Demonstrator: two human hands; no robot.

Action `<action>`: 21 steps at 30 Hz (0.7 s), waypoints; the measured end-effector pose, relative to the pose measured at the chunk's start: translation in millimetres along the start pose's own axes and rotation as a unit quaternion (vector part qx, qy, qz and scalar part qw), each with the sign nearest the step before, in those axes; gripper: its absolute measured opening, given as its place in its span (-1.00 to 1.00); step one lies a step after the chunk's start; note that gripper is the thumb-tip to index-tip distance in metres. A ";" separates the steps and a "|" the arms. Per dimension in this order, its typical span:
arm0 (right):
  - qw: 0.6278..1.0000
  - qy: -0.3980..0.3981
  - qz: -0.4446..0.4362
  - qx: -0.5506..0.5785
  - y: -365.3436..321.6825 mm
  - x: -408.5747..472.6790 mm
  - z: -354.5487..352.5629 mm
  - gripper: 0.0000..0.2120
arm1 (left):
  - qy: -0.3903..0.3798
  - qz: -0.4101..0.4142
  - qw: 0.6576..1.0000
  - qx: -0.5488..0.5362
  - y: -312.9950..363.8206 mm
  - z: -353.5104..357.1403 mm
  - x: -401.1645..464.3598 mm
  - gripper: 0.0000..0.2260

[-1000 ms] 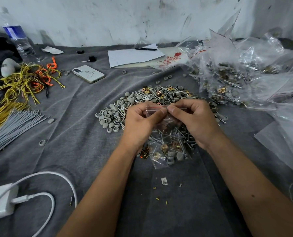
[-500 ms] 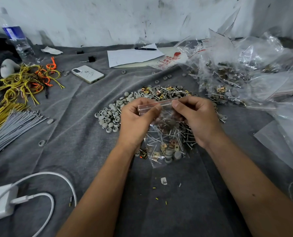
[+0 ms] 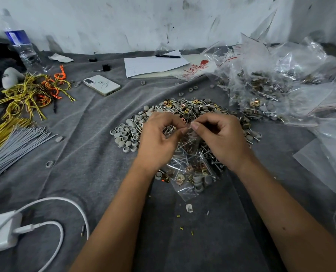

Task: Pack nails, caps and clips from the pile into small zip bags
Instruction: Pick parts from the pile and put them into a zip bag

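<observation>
A small clear zip bag (image 3: 190, 169) holding nails, grey caps and brass clips hangs over the grey cloth at the centre. My left hand (image 3: 159, 140) pinches the left part of its top strip. My right hand (image 3: 220, 138) pinches the strip from the right, thumb and forefinger close to the left hand's fingertips. Behind both hands lies the loose pile (image 3: 180, 112) of nails, grey caps and brass clips. My hands hide the near part of the pile.
Filled zip bags (image 3: 261, 89) are heaped at the back right, with empty clear bags (image 3: 327, 154) at the right edge. A phone (image 3: 102, 85), paper and pen (image 3: 151, 63) lie behind. Yellow and grey ties (image 3: 16, 134), a water bottle (image 3: 20, 48) and a white charger (image 3: 2, 230) lie left.
Both hands have risen slightly with the bag. The fingertips on the top strip have drawn closer together at its middle.
</observation>
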State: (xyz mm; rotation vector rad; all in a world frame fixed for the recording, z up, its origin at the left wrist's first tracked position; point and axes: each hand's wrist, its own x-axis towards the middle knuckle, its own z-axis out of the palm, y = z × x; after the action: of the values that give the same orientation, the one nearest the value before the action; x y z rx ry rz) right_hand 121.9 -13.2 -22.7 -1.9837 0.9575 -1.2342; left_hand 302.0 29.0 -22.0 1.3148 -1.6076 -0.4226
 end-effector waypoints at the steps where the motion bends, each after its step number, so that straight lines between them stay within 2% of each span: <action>1: 1.000 0.002 -0.005 -0.002 -0.3 0.0 -0.3 -0.93 | -0.001 -0.003 1.000 0.003 0.9 0.2 0.0 -0.95; 7: 0.997 -0.027 -0.057 -0.051 -3.6 -0.1 0.8 -0.94 | -0.021 0.009 0.999 0.036 1.2 -1.3 -1.0 -0.94; 12: 0.995 -0.027 -0.071 -0.068 -4.8 -1.2 0.8 -0.93 | -0.046 0.009 0.999 0.016 0.1 -1.9 0.4 -0.92; 16: 0.995 -0.018 -0.068 -0.071 -5.6 -0.7 0.6 -0.93 | -0.058 -0.020 0.998 -0.011 -1.9 -3.4 1.9 -0.91; 21: 0.997 0.012 -0.041 -0.065 -2.0 0.5 -0.9 -0.91 | -0.061 -0.033 0.998 0.009 -3.2 -6.9 3.2 -0.93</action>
State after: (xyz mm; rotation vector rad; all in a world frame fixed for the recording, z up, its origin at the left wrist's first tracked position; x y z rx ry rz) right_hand 121.7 -12.6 -20.5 -2.1329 1.0010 -1.2707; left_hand 309.7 27.1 -19.8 1.3815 -1.6747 -0.5393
